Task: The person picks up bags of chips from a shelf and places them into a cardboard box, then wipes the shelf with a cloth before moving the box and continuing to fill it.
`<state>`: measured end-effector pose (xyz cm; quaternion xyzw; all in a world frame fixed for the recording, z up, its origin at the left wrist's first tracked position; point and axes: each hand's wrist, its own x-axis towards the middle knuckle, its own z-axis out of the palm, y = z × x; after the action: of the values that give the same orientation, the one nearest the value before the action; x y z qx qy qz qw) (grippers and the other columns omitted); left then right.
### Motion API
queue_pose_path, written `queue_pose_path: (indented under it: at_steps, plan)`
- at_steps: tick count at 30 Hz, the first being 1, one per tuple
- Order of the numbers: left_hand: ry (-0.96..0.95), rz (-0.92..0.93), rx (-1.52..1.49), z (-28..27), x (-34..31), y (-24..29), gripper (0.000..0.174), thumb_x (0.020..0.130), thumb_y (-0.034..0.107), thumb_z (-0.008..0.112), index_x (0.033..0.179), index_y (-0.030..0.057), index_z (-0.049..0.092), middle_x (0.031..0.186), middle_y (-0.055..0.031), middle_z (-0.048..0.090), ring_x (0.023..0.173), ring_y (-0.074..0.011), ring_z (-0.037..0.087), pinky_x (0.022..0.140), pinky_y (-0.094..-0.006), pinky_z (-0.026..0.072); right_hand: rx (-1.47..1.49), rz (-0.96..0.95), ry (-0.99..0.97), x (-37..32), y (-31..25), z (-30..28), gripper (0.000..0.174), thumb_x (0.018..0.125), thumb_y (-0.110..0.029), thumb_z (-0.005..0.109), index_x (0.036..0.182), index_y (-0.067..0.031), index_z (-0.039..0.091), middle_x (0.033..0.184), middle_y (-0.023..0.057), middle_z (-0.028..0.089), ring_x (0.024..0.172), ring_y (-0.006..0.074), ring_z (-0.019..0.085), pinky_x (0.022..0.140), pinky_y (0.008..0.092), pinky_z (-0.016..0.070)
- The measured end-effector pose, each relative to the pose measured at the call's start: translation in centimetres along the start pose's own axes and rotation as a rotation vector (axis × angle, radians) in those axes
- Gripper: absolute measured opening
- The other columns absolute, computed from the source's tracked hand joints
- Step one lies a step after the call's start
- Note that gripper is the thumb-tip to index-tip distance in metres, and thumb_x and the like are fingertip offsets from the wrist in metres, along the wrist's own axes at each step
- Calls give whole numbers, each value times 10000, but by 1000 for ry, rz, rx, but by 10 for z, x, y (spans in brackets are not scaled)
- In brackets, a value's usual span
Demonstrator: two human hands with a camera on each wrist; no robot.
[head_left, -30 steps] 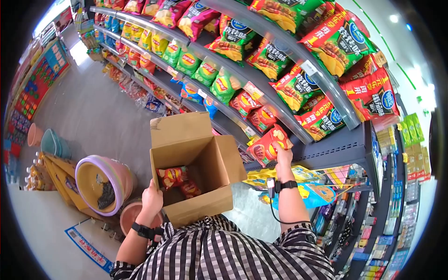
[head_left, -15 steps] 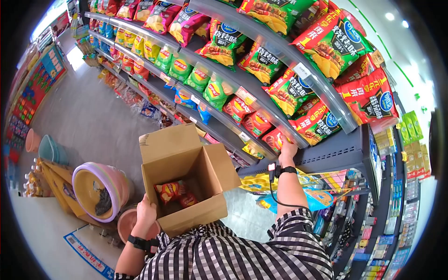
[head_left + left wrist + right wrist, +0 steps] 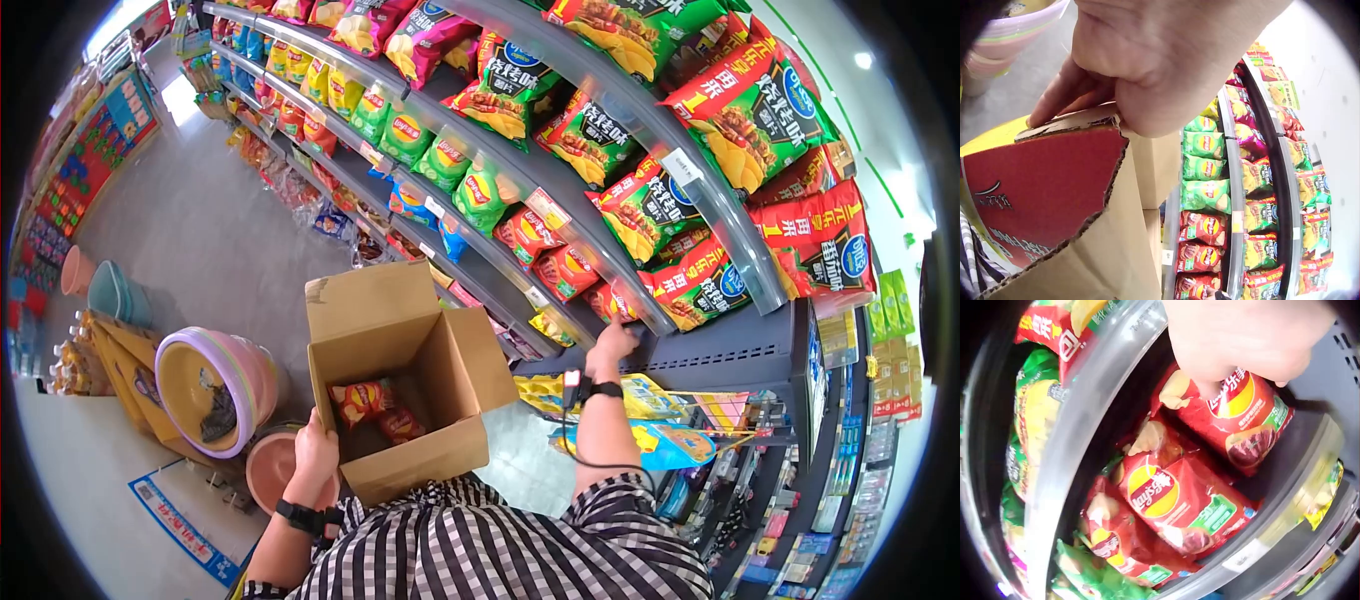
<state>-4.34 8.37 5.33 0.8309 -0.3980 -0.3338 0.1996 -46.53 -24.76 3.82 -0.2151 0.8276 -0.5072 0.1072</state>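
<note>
My left hand [image 3: 317,452] grips the side wall of an open cardboard box [image 3: 420,462], fingers over its torn edge in the left wrist view. Red chip bags [image 3: 362,402] lie at the bottom of the box. At the shelf's near end, my right hand [image 3: 612,350] touches a red chip bag [image 3: 1235,422] standing on the shelf. In the right wrist view a fingertip presses on its front, while the other fingers look bent. Beside it stand two more red chip bags [image 3: 1166,497], one next to the other.
A clear shelf lip [image 3: 625,290] runs along the front of the row. Large green-and-red chip bags [image 3: 650,205] fill the shelves above. Stacked plastic basins [image 3: 215,395] stand on the floor at the left. A blue bag [image 3: 640,445] hangs below the right forearm.
My right hand has put the red chip bag it held onto the shelf end, beside the other red ones. It has since drawn back slightly. The left hand keeps its hold on the box.
</note>
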Motion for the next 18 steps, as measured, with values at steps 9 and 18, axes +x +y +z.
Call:
queue_pose_path:
  at_steps: [9, 18]
  plan:
    - [-50, -41, 21, 0, 0, 23, 402, 751, 61, 493, 1148, 23, 448, 805, -281, 596, 792, -435, 576, 726, -502, 458, -113, -474, -322, 19, -35, 32, 284, 860, -194, 569, 1034, 30, 557, 1085, 136, 576, 1013, 243, 529, 878, 354, 397]
    - [-30, -34, 53, 6, 3, 14, 432, 736, 67, 486, 1164, 45, 434, 775, -276, 594, 771, -435, 577, 703, -511, 455, -203, -678, -229, 42, -1, 44, 259, 820, -196, 573, 1002, -15, 604, 1059, 166, 605, 964, 296, 575, 853, 400, 426]
